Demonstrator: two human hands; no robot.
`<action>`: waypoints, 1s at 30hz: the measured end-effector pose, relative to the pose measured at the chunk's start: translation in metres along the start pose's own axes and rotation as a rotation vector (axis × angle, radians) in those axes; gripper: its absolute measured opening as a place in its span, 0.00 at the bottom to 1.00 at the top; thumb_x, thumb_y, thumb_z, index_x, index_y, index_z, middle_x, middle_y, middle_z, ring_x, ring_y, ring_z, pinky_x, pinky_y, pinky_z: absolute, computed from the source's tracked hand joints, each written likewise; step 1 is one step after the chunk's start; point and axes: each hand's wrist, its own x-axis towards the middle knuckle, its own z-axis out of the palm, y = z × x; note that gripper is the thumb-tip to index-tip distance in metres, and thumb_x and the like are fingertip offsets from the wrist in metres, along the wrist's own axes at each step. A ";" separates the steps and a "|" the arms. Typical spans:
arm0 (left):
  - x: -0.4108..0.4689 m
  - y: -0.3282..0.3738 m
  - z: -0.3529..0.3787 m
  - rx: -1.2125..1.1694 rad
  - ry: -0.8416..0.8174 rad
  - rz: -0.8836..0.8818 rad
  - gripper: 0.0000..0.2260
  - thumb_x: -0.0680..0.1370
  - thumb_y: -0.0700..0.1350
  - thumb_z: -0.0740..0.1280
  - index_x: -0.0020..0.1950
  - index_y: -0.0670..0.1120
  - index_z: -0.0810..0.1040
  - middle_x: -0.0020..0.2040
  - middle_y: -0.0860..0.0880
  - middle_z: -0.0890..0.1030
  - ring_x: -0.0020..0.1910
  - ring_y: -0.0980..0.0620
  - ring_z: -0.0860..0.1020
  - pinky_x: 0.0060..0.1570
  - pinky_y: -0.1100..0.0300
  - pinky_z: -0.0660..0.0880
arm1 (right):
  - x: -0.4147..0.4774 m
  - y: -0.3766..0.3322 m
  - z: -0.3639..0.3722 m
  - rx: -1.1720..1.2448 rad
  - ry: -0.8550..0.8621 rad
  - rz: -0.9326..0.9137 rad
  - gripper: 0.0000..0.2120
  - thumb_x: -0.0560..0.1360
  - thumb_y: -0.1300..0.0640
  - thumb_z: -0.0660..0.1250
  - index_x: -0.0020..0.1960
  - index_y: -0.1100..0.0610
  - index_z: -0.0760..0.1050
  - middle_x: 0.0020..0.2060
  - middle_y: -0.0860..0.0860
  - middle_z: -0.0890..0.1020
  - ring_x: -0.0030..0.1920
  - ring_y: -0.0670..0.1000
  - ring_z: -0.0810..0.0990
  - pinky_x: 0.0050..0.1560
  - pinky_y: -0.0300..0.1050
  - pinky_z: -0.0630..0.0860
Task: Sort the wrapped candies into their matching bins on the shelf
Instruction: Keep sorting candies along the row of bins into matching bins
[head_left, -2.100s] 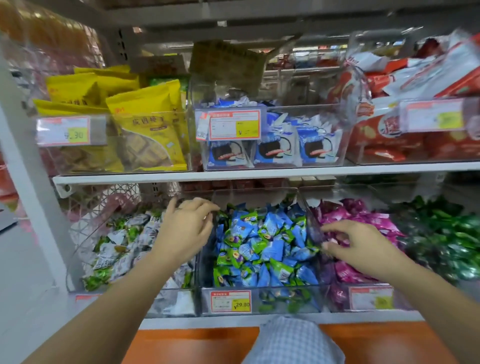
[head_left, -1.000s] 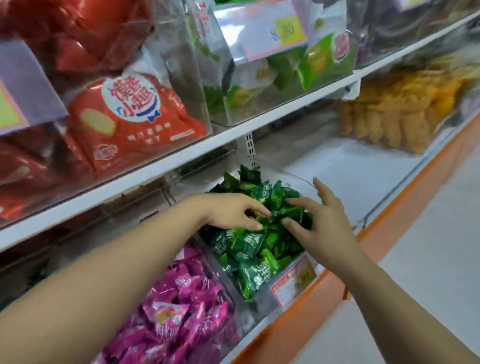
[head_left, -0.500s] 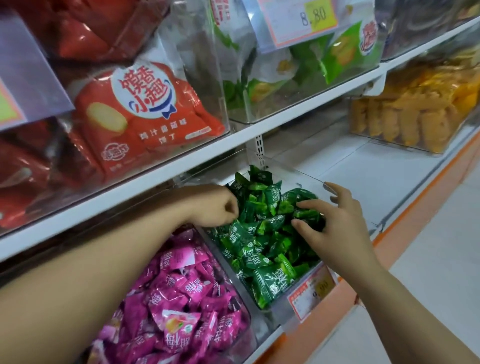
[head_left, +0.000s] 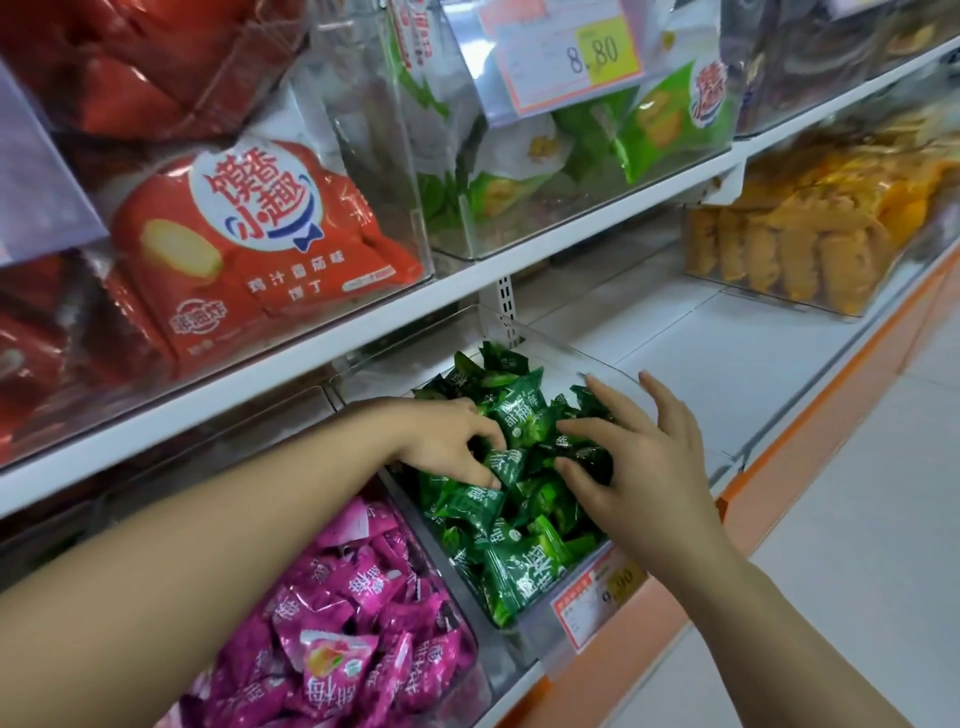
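A clear bin (head_left: 527, 642) on the lower shelf holds a heap of green wrapped candies (head_left: 519, 561). Both my hands are in this heap. My left hand (head_left: 447, 441) reaches in from the left with curled fingers and pinches a green candy (head_left: 508, 464) between thumb and fingertips. My right hand (head_left: 639, 462) lies over the right side of the heap. Its thumb and forefinger close on a dark green candy (head_left: 582, 449), and its other fingers are spread and raised. To the left, a neighbouring bin holds pink wrapped candies (head_left: 358, 623).
A white upper shelf (head_left: 311, 358) hangs close above the bins, loaded with red snack bags (head_left: 260, 249) and green snack bags (head_left: 649, 119). Right of the green bin is bare white shelf (head_left: 727, 358), then a box of yellow snacks (head_left: 779, 244). An orange base edge (head_left: 810, 436) runs along the floor.
My view has swung from the blue and pink bins to the green bin. My left hand has opened from a fist into the heap, and my right hand has spread over it.
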 end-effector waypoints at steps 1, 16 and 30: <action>-0.002 -0.002 0.000 0.005 0.003 -0.009 0.25 0.76 0.59 0.65 0.71 0.55 0.67 0.69 0.47 0.65 0.66 0.46 0.68 0.66 0.52 0.67 | -0.001 -0.001 -0.002 -0.018 -0.043 0.001 0.16 0.72 0.46 0.69 0.60 0.44 0.78 0.71 0.45 0.68 0.75 0.59 0.51 0.73 0.65 0.48; -0.027 -0.017 -0.009 0.066 0.213 -0.091 0.13 0.77 0.51 0.67 0.61 0.49 0.76 0.55 0.51 0.78 0.46 0.53 0.76 0.50 0.60 0.74 | 0.002 -0.025 -0.011 -0.049 -0.296 -0.028 0.24 0.76 0.39 0.60 0.71 0.42 0.64 0.75 0.43 0.59 0.76 0.46 0.43 0.75 0.53 0.47; 0.009 0.003 0.009 0.075 0.016 0.065 0.28 0.76 0.50 0.68 0.73 0.56 0.60 0.71 0.47 0.67 0.68 0.46 0.63 0.65 0.50 0.66 | 0.005 -0.020 -0.007 -0.023 -0.450 0.011 0.26 0.70 0.33 0.64 0.66 0.37 0.69 0.76 0.40 0.50 0.76 0.50 0.44 0.70 0.54 0.59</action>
